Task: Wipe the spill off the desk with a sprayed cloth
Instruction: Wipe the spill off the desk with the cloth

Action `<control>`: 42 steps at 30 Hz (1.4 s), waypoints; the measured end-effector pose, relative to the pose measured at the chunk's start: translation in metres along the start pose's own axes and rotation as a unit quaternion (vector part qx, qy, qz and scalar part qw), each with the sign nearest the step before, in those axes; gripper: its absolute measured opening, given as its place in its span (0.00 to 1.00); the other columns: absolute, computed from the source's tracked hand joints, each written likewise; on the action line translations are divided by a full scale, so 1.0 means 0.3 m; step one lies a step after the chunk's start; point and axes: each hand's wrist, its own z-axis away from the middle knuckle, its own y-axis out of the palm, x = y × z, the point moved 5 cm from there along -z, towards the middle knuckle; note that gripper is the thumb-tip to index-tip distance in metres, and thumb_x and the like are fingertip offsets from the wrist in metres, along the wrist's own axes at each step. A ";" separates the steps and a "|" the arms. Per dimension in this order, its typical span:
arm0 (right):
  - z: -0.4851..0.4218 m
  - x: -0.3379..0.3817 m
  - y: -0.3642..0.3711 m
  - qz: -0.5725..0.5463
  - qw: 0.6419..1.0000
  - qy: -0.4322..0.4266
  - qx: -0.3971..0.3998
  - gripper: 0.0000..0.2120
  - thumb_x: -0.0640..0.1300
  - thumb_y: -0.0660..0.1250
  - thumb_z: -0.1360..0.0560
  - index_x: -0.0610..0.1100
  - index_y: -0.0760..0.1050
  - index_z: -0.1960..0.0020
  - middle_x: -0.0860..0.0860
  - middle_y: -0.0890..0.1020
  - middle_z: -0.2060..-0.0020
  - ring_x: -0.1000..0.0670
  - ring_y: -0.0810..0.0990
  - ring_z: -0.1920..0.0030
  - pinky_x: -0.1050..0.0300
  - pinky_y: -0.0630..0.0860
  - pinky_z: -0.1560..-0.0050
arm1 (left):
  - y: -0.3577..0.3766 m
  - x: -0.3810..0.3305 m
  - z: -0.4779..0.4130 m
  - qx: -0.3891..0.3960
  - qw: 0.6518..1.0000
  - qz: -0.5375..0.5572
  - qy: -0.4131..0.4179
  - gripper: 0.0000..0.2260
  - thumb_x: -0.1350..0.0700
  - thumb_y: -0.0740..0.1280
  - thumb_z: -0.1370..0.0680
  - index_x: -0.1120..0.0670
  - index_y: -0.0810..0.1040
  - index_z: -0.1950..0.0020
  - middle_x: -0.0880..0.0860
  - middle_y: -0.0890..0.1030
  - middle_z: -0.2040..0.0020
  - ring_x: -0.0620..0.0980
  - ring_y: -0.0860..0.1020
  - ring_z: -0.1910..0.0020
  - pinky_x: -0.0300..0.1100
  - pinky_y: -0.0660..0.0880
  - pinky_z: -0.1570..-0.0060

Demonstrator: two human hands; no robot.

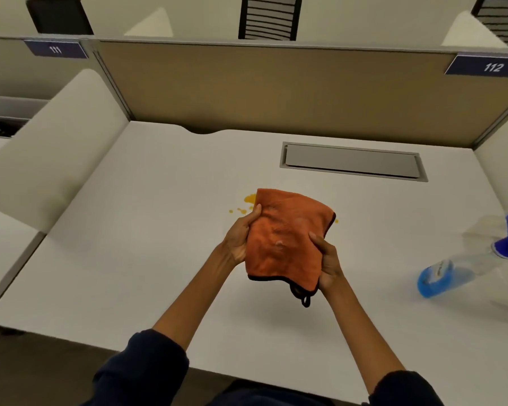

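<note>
Right now both hands hold the orange cloth [285, 235] up in the middle of the frame; the left hand [241, 235] and right hand [327, 260] pinch its sides to keep it flat, likely ready to wipe; the yellow spill [248, 204] peeks out just behind it on the desk [129, 230]; the spray bottle [469, 262] lies at the right edge.

A tan partition panel [276, 92] stands behind the work surface, bearing a blue label "111" [55, 49] at left and another, "112" [493, 66], at right. A grey cable hatch [353, 161] lies flush before it. Dark chairs [269, 17] show beyond.
</note>
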 end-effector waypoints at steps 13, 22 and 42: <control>0.018 0.046 0.032 -0.011 0.992 -0.077 -0.099 0.23 0.42 0.67 0.24 0.40 0.72 0.30 0.37 0.77 0.34 0.34 0.77 0.36 0.34 0.76 0.42 | -0.097 -0.122 -0.069 -0.102 0.950 -0.283 0.085 0.18 0.44 0.62 0.19 0.52 0.78 0.35 0.55 0.81 0.41 0.53 0.81 0.45 0.48 0.78 0.45; 0.090 0.219 0.063 0.245 0.857 -0.285 -0.353 0.08 0.43 0.70 0.25 0.51 0.80 0.46 0.50 0.86 0.52 0.45 0.85 0.50 0.49 0.81 0.51 | -0.539 -0.266 0.016 -0.337 0.548 -0.740 0.197 0.20 0.55 0.55 0.17 0.60 0.66 0.26 0.59 0.70 0.27 0.57 0.65 0.26 0.54 0.63 0.29; -0.409 -0.187 -0.021 0.744 0.499 -0.113 -0.430 0.36 0.74 0.48 0.26 0.59 0.52 0.22 0.47 0.51 0.20 0.47 0.43 0.20 0.30 0.37 0.26 | -0.740 -0.193 -0.080 -0.311 0.524 -0.774 0.171 0.25 0.51 0.44 0.16 0.57 0.50 0.20 0.55 0.53 0.19 0.49 0.49 0.20 0.50 0.47 0.21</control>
